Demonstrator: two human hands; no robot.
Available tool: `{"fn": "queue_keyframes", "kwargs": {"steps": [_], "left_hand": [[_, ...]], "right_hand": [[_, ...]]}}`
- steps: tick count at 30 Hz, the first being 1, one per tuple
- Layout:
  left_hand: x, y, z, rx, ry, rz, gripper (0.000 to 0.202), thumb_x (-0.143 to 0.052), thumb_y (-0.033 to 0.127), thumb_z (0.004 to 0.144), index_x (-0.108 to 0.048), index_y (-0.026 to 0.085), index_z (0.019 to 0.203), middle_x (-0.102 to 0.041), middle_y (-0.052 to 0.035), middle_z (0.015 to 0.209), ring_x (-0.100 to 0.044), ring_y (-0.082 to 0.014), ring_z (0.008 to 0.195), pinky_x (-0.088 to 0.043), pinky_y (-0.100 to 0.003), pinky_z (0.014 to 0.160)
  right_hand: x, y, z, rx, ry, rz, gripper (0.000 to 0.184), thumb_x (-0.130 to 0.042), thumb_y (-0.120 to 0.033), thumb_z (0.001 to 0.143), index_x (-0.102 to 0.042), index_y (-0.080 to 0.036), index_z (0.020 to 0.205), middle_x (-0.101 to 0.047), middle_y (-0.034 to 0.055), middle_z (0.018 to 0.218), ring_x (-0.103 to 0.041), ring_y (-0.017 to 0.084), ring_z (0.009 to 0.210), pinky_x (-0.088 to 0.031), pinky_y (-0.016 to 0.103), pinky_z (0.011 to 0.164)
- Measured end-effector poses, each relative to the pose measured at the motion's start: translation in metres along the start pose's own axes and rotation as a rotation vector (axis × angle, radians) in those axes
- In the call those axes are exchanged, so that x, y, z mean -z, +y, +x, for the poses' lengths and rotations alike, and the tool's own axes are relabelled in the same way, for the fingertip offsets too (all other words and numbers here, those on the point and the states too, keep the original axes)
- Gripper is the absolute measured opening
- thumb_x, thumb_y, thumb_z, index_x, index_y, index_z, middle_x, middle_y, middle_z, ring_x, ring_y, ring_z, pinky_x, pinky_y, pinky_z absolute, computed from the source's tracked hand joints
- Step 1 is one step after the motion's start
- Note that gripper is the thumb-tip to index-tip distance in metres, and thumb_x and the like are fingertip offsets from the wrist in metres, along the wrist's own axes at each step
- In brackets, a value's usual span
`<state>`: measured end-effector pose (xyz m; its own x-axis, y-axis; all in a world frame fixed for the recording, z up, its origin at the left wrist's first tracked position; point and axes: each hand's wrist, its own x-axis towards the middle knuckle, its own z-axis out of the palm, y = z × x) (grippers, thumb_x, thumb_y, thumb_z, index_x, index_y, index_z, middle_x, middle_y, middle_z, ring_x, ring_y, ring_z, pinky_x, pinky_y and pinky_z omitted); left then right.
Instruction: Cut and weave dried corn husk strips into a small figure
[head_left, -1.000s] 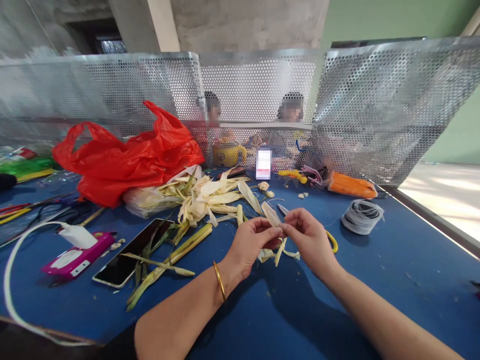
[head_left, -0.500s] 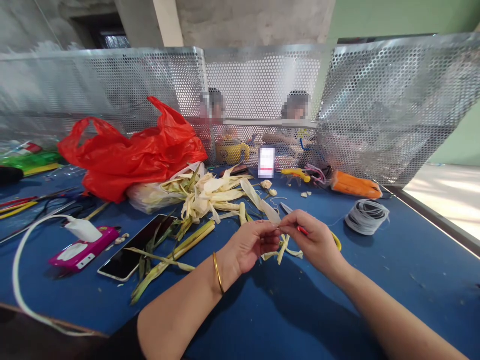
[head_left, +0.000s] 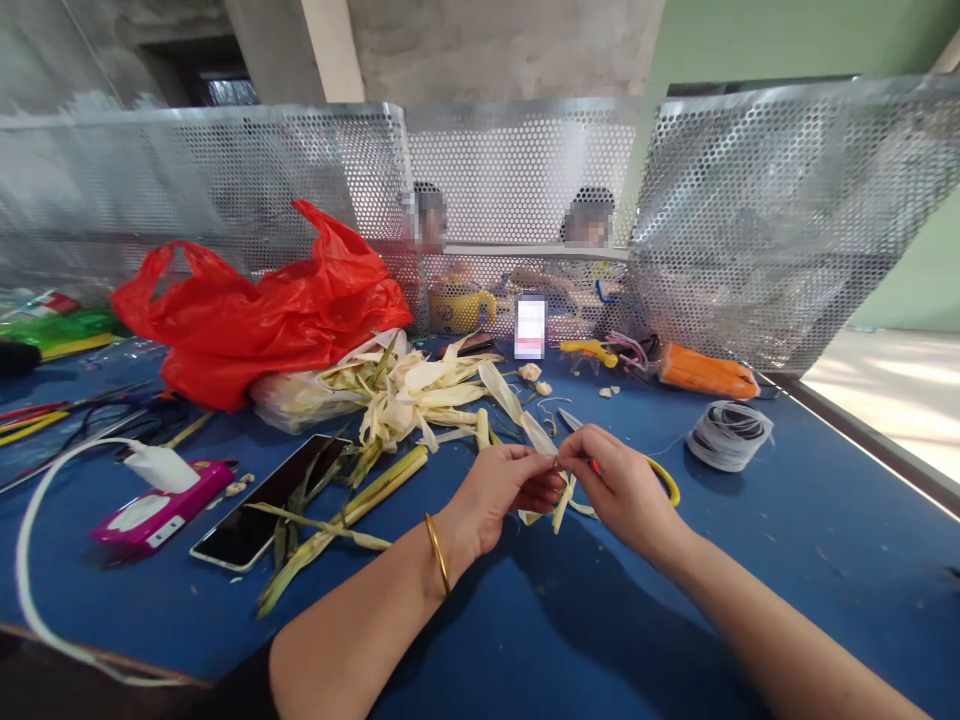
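Note:
My left hand, with a gold bangle at the wrist, is closed in a pinch. A pale strip of corn husk reaches down to its fingertips and appears held there. My right hand pinches right against the left fingertips; whatever lies between its finger and thumb is too small to make out. Behind the right hand are scissors, showing a blade, a bit of red and a yellow handle. Narrow husk scraps lie below the joined fingertips. To the left is a pile of dry corn husks.
A red plastic bag, a black-screened phone and a magenta power strip with a white plug stand left. On the right are a wire coil and an orange-wrapped object. Two people sit behind the perforated metal screen.
The view has shifted slightly. Both hands stay pinched together at nearly the same spot, with the right fingers a little changed in pose.

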<state>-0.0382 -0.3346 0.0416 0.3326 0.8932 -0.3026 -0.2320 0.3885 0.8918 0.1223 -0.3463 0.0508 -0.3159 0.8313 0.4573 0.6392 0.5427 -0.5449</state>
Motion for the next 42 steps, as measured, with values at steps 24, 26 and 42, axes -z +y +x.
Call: {"fn": "queue_keyframes", "kwargs": {"steps": [24,26,42], "left_hand": [[-0.0049,0.0055,-0.0039,-0.207,-0.056,0.228,0.017,-0.064,0.028,0.078,-0.072,0.014,0.072,-0.070,-0.0063,0.068,-0.062,-0.0131,0.062,-0.049,-0.024,0.064],[-0.0049,0.0050,-0.0041,-0.213,-0.074,0.226,0.019,-0.063,0.030,0.078,-0.072,0.014,0.073,-0.070,-0.0063,0.069,-0.062,-0.0133,0.063,-0.048,-0.024,0.065],[-0.0045,0.0026,-0.0033,-0.299,0.007,0.334,0.024,-0.066,0.037,0.076,-0.062,0.015,0.068,-0.063,-0.0021,0.061,-0.057,-0.0117,0.059,-0.043,-0.021,0.057]], "right_hand": [[-0.0020,0.0041,0.0060,-0.451,-0.029,0.659,0.022,-0.069,-0.038,0.070,-0.060,-0.018,0.071,-0.061,-0.0025,0.065,-0.054,0.012,0.061,-0.042,0.025,0.060],[-0.0020,0.0035,0.0053,-0.473,0.011,0.661,0.021,-0.069,-0.036,0.070,-0.059,-0.018,0.067,-0.059,-0.0032,0.061,-0.051,0.011,0.059,-0.039,0.024,0.058],[-0.0063,-0.0025,0.0008,-0.627,0.020,0.932,0.031,-0.074,-0.043,0.065,-0.060,-0.016,0.064,-0.058,-0.0003,0.058,-0.050,0.010,0.053,-0.038,0.023,0.054]]}}
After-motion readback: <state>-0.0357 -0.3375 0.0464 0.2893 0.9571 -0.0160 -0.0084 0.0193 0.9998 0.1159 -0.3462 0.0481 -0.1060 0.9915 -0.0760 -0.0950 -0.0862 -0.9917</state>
